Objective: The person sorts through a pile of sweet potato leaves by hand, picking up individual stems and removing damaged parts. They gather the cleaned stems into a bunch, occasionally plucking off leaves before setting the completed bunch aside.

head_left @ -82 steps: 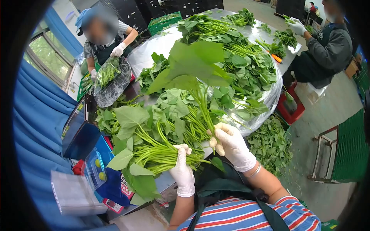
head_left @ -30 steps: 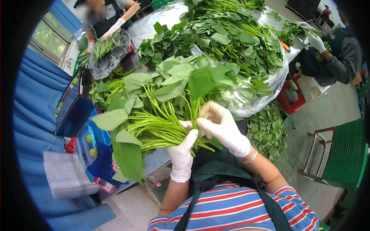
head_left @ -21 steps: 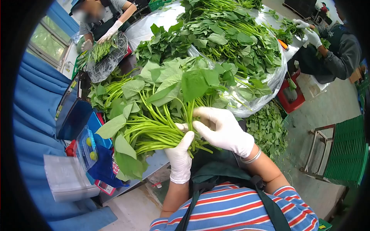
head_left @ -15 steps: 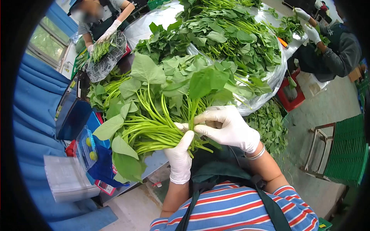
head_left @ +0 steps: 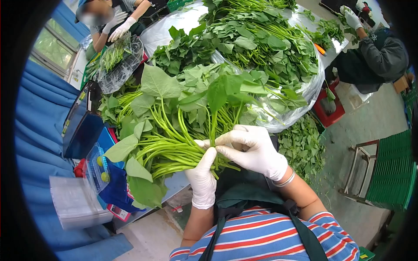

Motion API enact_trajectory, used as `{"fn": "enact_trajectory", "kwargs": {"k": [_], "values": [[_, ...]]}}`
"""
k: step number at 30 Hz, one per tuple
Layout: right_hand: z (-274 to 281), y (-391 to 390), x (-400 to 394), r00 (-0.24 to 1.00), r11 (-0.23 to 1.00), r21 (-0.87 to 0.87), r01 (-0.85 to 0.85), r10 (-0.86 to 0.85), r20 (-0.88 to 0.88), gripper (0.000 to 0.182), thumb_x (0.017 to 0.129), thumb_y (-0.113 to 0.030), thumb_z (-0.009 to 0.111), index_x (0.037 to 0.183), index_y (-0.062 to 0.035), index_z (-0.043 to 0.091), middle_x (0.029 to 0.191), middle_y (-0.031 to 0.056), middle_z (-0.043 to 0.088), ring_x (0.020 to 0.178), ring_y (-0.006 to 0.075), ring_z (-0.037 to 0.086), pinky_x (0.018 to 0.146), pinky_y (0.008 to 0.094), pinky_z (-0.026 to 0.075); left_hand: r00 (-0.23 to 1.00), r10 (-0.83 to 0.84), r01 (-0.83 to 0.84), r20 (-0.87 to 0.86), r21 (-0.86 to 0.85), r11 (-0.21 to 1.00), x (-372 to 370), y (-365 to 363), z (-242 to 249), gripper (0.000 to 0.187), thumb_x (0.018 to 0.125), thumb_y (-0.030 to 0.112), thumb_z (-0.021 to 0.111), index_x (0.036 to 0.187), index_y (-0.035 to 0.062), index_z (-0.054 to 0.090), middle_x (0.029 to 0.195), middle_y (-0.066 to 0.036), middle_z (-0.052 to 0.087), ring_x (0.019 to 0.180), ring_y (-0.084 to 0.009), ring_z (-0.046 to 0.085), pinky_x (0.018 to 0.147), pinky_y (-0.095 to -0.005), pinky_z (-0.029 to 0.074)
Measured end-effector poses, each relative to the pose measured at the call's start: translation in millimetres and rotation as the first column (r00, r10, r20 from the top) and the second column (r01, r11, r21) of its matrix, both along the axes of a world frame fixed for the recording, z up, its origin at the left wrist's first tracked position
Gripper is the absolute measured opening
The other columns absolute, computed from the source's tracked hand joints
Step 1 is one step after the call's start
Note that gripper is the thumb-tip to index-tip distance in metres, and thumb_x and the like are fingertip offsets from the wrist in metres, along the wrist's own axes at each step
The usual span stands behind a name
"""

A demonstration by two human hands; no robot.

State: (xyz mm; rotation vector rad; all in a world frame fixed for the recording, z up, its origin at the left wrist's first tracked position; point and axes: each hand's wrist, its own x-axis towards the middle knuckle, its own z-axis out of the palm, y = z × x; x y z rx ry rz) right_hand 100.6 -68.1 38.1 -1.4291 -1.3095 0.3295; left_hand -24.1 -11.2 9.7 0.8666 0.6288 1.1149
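Observation:
A bunch of sweet potato leaves (head_left: 170, 152), with long bright green stems, lies across my gloved left hand (head_left: 202, 180). That hand is closed around the cut ends, its thumb on top, and the leaves fan out to the left. My gloved right hand (head_left: 254, 152) pinches an upright leafy stem (head_left: 213, 124) between thumb and fingertips, just beside the left thumb. The stem's lower end meets the other stems there. Behind my hands, a large heap of the same greens (head_left: 261, 43) covers plastic sheeting (head_left: 300, 111) on the table.
At upper left, a co-worker's gloved hands (head_left: 119, 28) are above a bagged bunch (head_left: 114, 56). Another person (head_left: 379, 56) handles greens at upper right. Left are a clear plastic box (head_left: 93, 167) and plastic bags (head_left: 76, 204). A red stool (head_left: 326, 106) and green crates (head_left: 389, 169) stand right.
My right hand and its stem have shifted slightly left and down against the bunch. The upper-left co-worker's hands have lifted off the bagged greens. The person at right has raised a hand.

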Motion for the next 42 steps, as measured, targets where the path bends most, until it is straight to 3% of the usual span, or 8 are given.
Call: {"fn": "enact_trajectory", "kwargs": {"k": [8,13,17,27,32,34,39,42], "values": [[-12,6,8,0.931,0.964,0.247,-0.103,0.006,0.366,0.016,0.063,-0.008,0.071,0.071,-0.0151,0.06,0.056,-0.0018,0.044,0.051,0.0178,0.045,0.047,0.0274,0.035,1.0,-0.024,0.024,0.003,-0.026,0.999,0,3,-3,0.028,0.073,-0.008,0.062,0.096,0.0044,0.05,0.092,-0.005,0.054,0.085,-0.0137,0.053,0.08,-0.0259,0.043],[-20,-5,6,0.966,0.972,0.097,0.212,-0.194,-0.169,0.01,0.069,-0.003,0.066,0.074,-0.0066,0.058,0.064,0.0008,0.054,0.056,0.0109,0.05,0.055,0.0247,0.04,1.0,-0.031,0.031,0.001,-0.046,0.998,-3,5,-7,0.028,0.074,-0.007,0.063,0.097,0.0043,0.051,0.092,-0.005,0.054,0.084,-0.0137,0.053,0.078,-0.0263,0.044],[-12,-6,2,0.982,0.979,0.123,0.166,-0.175,0.068,0.023,0.071,-0.014,0.07,0.093,-0.0098,0.064,0.061,0.001,0.055,0.051,0.0157,0.05,0.051,0.0276,0.038,1.0,-0.025,0.025,-0.002,-0.025,0.999,2,1,-6,0.029,0.075,-0.007,0.061,0.1,0.0042,0.051,0.094,-0.004,0.054,0.086,-0.0137,0.053,0.082,-0.0264,0.043],[-1,2,-9,0.975,0.992,-0.028,0.123,-0.115,0.193,0.011,0.074,-0.017,0.066,0.08,-0.0097,0.061,0.063,0.0039,0.056,0.057,0.0221,0.055,0.054,0.0309,0.042,0.995,0.008,0.003,-0.103,0.111,0.994,-1,-5,-8,0.025,0.078,-0.004,0.06,0.1,0.0027,0.05,0.096,-0.004,0.054,0.09,-0.0139,0.052,0.085,-0.0272,0.041],[-22,0,-13,0.955,0.989,0.076,-0.126,0.142,-0.261,0.013,0.081,-0.015,0.058,0.074,-0.0048,0.057,0.059,0.0,0.052,0.053,0.0071,0.048,0.048,0.0262,0.039,0.995,0.078,-0.079,-0.064,-0.008,0.997,-1,4,-13,0.023,0.079,-0.005,0.06,0.1,0.0023,0.052,0.098,-0.004,0.053,0.089,-0.0123,0.051,0.083,-0.0259,0.041],[-23,-9,1,0.583,0.994,-0.086,-0.064,-0.033,-0.812,0.019,0.086,-0.017,0.054,0.074,-0.0026,0.057,0.064,-0.0027,0.054,0.057,0.0052,0.048,0.051,0.0236,0.04,0.996,0.073,-0.073,-0.044,-0.014,0.997,-2,5,-14,0.024,0.078,-0.005,0.061,0.1,0.0021,0.052,0.097,-0.004,0.053,0.088,-0.012,0.051,0.082,-0.0258,0.041],[-30,4,0,0.831,0.955,-0.213,-0.208,0.058,-0.554,0.027,0.081,-0.023,0.063,0.094,-0.0002,0.062,0.07,-0.0032,0.057,0.06,0.0025,0.046,0.051,0.0208,0.037,0.997,0.045,-0.043,-0.067,0.027,0.999,7,-3,-14,0.023,0.078,-0.004,0.062,0.098,0.0017,0.053,0.094,-0.003,0.055,0.086,-0.012,0.052,0.081,-0.0245,0.042],[-28,12,0,0.644,0.963,-0.094,-0.251,0.094,-0.76,0.026,0.082,-0.021,0.062,0.098,-0.0007,0.064,0.07,-0.0049,0.054,0.06,0.0012,0.043,0.052,0.0177,0.034,0.999,0.022,-0.02,-0.048,0.025,0.999,12,-6,-9,0.023,0.078,-0.003,0.062,0.098,0.0017,0.052,0.095,-0.005,0.057,0.084,-0.0126,0.054,0.079,-0.0252,0.044]]}}
